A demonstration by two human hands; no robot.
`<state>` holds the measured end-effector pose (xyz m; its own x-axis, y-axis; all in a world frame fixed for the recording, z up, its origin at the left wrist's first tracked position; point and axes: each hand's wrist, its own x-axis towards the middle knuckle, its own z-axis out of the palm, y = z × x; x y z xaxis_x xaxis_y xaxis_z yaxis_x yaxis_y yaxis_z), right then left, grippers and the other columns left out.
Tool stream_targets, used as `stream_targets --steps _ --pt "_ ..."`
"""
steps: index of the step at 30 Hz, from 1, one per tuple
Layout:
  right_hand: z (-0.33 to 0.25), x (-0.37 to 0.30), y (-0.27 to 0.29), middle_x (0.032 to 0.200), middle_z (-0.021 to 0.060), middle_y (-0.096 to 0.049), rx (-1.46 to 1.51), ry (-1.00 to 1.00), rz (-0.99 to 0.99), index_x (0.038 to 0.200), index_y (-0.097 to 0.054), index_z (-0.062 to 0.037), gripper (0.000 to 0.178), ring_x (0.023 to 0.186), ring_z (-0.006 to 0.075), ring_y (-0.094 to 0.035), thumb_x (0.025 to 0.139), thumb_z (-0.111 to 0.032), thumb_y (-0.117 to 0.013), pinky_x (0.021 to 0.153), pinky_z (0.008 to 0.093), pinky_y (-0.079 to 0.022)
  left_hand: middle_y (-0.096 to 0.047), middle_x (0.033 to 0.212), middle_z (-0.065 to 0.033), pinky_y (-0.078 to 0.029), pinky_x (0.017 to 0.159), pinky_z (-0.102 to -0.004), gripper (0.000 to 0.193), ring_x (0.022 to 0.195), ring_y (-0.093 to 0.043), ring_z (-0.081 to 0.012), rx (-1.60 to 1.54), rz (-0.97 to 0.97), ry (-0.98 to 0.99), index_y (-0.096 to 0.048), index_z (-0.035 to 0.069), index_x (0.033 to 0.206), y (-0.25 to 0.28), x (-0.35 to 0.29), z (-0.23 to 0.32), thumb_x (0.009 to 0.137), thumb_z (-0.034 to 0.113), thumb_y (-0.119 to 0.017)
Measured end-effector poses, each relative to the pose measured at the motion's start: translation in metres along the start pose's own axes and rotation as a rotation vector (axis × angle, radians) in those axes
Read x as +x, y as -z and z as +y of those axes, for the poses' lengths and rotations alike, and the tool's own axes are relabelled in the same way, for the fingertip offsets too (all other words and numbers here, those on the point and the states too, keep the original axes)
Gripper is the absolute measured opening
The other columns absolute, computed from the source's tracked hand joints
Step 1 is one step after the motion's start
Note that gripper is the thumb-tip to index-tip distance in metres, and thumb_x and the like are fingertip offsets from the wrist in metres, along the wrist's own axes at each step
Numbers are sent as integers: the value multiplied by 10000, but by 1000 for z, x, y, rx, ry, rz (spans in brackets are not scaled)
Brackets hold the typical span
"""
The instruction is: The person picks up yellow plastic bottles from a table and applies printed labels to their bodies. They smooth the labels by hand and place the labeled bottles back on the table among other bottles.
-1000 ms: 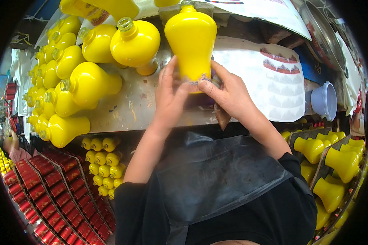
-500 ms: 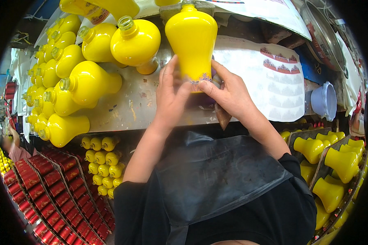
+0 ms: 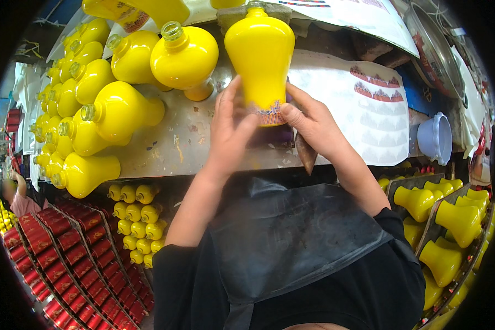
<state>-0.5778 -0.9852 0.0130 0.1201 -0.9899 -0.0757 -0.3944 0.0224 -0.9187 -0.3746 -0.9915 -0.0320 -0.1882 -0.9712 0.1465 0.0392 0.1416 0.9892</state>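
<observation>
Workbench, yellow bottle with patterned band

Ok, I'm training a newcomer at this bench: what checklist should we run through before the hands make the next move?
1. Yellow glass bottle, neck at the far end: ok.
2. Right hand touching the bottle's base: ok.
3. Left hand touching it: cannot tell, blurred.
4. Patterned band smooth all across: cannot tell, left end blurred.
5. Printed sheet with coloured strips remaining: ok, two show.
6. Brown pointed piece clear of the bench's front edge: not ok, tip at the edge.
</observation>
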Motion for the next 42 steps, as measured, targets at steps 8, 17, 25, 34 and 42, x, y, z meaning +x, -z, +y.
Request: stream_targets --steps 8,17,25,34,42 --pt "10 -2 1 879 174 -725 -2 -79 -37 1535 -487 -43 710 722 201 -699 960 -427 -648 714 316 -552 -488 1466 -133 -491 997 -359 817 1186 -550 -219 54 -3 -26 -385 52 1578 -1 -1 -1 870 215 -758" --pt "-1 4 17 1225 102 -671 247 -78 -51 1459 -551 2 520 1048 118 -630 1032 -291 -603 942 263 -503 -450 1523 -188 -507 996 -374 936 1274 -553 -269 39 44 27 -292 32 1598 -10 -1 6 813 149 -786" --pt "-33 1 34 1076 43 -681 27 282 74 1218 -631 -13 304 991 131 -684 923 32 -692 895 277 -577 -406 1525 -153 -426 1099 -397 990 1232 -512 -236 3 -12 83 -185 93 1639 -9 0 11 852 208 -776" --pt "-68 3 23 771 87 -578 -715 786 -26 1230 -676 -94 405 677 270 -643 836 -55 -765 612 376 -531 -463 1466 -210 -513 1029 -410 951 1222 -604 -291 51 19 8 -281 12 1579 -10 0 3 779 81 -792" --pt "-64 -2 24 708 62 -529 -741 785 -83 1316 -671 -94 492 615 226 -591 839 -36 -774 561 351 -496 -466 1450 -215 -516 1020 -407 958 1208 -608 -309 87 -14 8 -316 35 1574 -4 -1 -4 753 98 -807"
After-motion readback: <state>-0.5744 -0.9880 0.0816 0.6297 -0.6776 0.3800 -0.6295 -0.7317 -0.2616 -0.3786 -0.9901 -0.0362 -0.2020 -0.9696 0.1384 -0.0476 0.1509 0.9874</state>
